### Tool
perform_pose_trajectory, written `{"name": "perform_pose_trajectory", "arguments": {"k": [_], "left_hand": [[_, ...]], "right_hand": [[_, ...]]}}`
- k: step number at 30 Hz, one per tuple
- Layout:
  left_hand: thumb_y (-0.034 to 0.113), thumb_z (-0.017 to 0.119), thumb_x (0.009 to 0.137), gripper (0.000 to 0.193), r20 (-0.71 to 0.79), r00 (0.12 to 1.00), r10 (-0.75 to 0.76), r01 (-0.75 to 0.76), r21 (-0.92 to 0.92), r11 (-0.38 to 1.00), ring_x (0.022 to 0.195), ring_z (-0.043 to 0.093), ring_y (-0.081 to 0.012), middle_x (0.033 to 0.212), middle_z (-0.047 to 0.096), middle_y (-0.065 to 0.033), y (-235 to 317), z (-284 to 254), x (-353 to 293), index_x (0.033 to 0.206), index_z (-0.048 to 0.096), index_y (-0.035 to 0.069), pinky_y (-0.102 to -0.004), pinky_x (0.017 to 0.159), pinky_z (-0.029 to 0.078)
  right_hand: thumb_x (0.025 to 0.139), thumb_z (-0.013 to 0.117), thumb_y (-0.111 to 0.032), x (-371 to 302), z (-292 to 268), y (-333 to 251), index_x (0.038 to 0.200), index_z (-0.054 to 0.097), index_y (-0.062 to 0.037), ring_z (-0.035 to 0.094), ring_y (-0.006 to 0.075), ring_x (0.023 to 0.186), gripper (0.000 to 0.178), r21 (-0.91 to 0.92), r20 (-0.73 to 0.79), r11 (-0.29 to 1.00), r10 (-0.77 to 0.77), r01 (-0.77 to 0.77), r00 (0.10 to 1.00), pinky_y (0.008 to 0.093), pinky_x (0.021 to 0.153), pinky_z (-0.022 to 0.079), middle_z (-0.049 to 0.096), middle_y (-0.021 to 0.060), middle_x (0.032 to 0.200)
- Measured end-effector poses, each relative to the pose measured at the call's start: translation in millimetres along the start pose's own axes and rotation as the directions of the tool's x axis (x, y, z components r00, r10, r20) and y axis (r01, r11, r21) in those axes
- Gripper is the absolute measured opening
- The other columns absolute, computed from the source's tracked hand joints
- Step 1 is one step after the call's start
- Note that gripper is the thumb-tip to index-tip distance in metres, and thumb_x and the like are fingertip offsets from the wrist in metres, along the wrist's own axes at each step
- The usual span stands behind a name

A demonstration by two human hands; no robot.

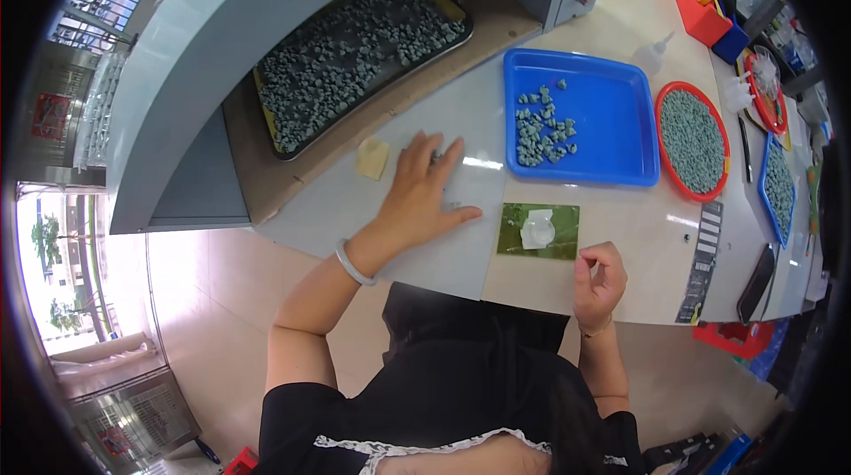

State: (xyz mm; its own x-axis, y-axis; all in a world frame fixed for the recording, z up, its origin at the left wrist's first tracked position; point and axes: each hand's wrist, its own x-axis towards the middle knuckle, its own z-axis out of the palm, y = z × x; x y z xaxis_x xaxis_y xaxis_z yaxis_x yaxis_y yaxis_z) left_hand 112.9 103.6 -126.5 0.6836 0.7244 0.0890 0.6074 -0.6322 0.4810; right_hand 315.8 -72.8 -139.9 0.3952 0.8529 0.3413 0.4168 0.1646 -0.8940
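My left hand (421,196) lies over the pale table, fingers spread and thumb out to the right. A small dark piece (435,157) shows between its fingers; whether they touch it I cannot tell. Beside those fingertips is a small tan square (372,159). By the table's near edge, my right hand (601,282) is curled with thumb and forefinger together; anything in the pinch is too small to make out. Just beyond it lies a green mat (567,229) bearing a white paper piece (537,229) with a clear, roundish patch.
A blue tray (612,120) holds grey-green pieces (541,138) at its left. Right of it stands a red-rimmed round tray (663,151) full of similar pieces. A dark tray (386,85) of pieces sits inside a grey machine (191,58). A red tape dispenser (694,3) stands far right.
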Motion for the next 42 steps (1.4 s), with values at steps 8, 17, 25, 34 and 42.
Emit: {"name": "perform_pose_trajectory", "arguments": {"k": [8,17,25,34,42], "left_hand": [[0.005,0.055,0.077,0.046,0.071,0.987,0.144,-0.137,-0.094,0.986,0.121,0.031,-0.0346,0.126,0.035,-0.0154,20.9,21.0,5.6,0.121,0.041,0.004,-0.0448,0.102,0.025],[-0.002,0.048,0.077,0.04,0.071,0.979,0.193,-0.188,-0.072,0.979,0.121,0.033,-0.0323,0.124,0.039,-0.0129,57.9,23.6,10.0,0.117,0.045,0.004,-0.0419,0.102,0.026],[0.0,0.047,0.078,0.038,0.051,0.981,0.185,-0.184,-0.033,0.982,0.121,0.033,-0.0315,0.123,0.041,-0.0126,62.4,25.7,5.5,0.116,0.047,0.005,-0.0397,0.1,0.028],[0.0,0.051,0.077,0.038,0.037,0.982,0.187,-0.186,-0.028,0.982,0.119,0.035,-0.0305,0.12,0.042,-0.0118,56.0,37.3,7.6,0.114,0.047,0.005,-0.0421,0.1,0.028],[-0.002,0.048,0.077,0.038,0.013,0.981,0.193,-0.193,-0.004,0.981,0.119,0.035,-0.0317,0.122,0.041,-0.0123,27.2,52.7,5.4,0.114,0.048,0.005,-0.0394,0.098,0.031]], "right_hand": [[0.074,0.058,-0.001,12.8,-25.0,-12.4,0.08,0.056,-0.001,0.053,0.017,0.06,0.007,-0.058,0.0,0.997,0.052,-0.052,0.999,0.0244,0.055,0.044,0.054,0.0094,0.071],[0.076,0.059,-0.015,112.8,-165.1,25.7,0.097,0.054,-0.0041,0.053,0.0323,0.082,0.024,-0.799,-0.064,0.6,-0.145,0.037,0.987,0.0379,0.073,0.043,0.055,0.0117,0.084],[0.083,0.051,-0.026,162.0,-185.6,73.8,0.096,0.051,-0.0084,0.054,0.0319,0.083,0.021,-0.846,0.037,0.533,0.085,-0.014,0.996,0.0408,0.07,0.043,0.054,0.0115,0.09],[0.085,0.049,-0.021,168.6,-198.2,97.0,0.075,0.052,-0.0016,0.053,0.0351,0.069,0.022,-0.857,-0.002,0.516,-0.007,0.002,1.0,0.0409,0.06,0.041,0.054,0.0174,0.069],[0.08,0.055,-0.011,75.0,-124.9,57.6,0.074,0.051,-0.0004,0.052,0.0335,0.064,0.013,-0.665,0.172,0.739,0.014,0.105,0.985,0.0374,0.056,0.041,0.052,0.016,0.069]]}}
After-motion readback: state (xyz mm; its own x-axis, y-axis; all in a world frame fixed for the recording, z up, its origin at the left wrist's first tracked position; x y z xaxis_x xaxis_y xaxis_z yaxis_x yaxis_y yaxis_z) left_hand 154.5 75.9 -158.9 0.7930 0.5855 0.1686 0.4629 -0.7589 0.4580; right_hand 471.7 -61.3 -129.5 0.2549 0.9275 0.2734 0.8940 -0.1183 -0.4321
